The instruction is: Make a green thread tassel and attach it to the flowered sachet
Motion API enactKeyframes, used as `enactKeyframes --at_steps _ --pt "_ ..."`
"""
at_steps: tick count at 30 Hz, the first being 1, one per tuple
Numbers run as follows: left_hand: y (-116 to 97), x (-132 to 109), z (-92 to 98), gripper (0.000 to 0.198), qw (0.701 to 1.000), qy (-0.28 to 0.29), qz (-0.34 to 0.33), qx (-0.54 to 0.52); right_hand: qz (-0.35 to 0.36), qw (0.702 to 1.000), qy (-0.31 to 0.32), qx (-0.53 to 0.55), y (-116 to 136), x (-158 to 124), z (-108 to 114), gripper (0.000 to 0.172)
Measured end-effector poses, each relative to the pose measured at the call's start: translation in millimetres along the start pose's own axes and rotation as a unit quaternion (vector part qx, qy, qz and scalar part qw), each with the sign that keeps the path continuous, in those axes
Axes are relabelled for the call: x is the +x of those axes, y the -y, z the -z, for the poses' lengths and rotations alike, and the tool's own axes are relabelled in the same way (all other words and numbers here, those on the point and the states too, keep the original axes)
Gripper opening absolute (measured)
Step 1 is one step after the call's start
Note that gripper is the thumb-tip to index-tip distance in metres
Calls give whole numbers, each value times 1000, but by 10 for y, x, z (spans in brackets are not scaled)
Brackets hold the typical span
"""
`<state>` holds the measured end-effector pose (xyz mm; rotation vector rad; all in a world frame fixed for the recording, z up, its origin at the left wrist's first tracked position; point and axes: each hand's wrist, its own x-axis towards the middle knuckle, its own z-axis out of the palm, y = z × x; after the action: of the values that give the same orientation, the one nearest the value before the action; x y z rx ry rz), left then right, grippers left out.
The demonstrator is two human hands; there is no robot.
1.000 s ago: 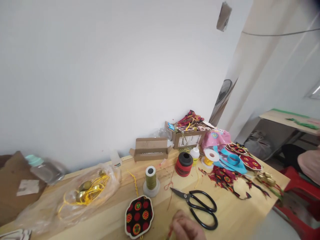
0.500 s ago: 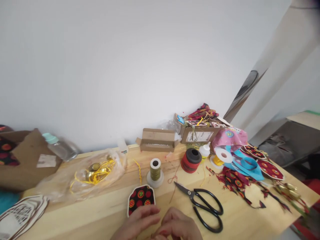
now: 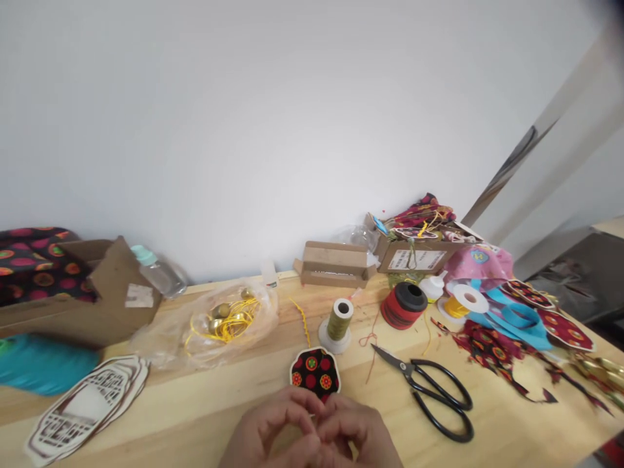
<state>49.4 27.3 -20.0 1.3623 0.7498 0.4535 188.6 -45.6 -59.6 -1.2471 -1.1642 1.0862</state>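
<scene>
At the bottom of the view my left hand (image 3: 280, 429) and my right hand (image 3: 358, 432) meet, fingers bent and fingertips pressed together. Whatever they pinch is too small or too hidden to make out. Just beyond them lies a black fabric-covered piece (image 3: 314, 372) with red and orange flowers and a pale edge, its near part covered by my fingers. A yellow twisted cord (image 3: 302, 320) runs up from its far side. Right of my hands, black-handled scissors (image 3: 424, 390) rest on the wood, blades apart from my fingers. An olive thread spool (image 3: 340, 320) stands behind the piece.
Left are a stack of pale cutouts (image 3: 88, 406), a clear bag (image 3: 166, 331) with brass bells and a cardboard box (image 3: 124, 273). Right are a red thread spool (image 3: 403, 305), a yellow spool (image 3: 461, 303), blue ribbon (image 3: 524, 322) and fabric scraps (image 3: 490, 344). A small open box (image 3: 335, 263) stands by the wall.
The view has turned left, so the table's things sit further right in it. My hands have come together, fingertips now touching, where the left fingers were stretched out before.
</scene>
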Motion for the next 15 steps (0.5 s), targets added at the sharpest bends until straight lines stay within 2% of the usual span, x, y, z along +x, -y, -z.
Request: enactKeyframes --at_steps 2,5,10,15 --pt "45 29 20 24 996 -2 30 -87 -3 1000 2 16 4 33 -10 26" --pt "86 67 25 26 988 -5 50 -147 10 999 5 32 -15 61 -21 30" --pt "124 69 -17 27 989 17 35 -142 18 999 14 43 4 46 -31 29" --pt "151 55 -49 25 992 9 2 -129 23 999 28 21 132 15 0 24"
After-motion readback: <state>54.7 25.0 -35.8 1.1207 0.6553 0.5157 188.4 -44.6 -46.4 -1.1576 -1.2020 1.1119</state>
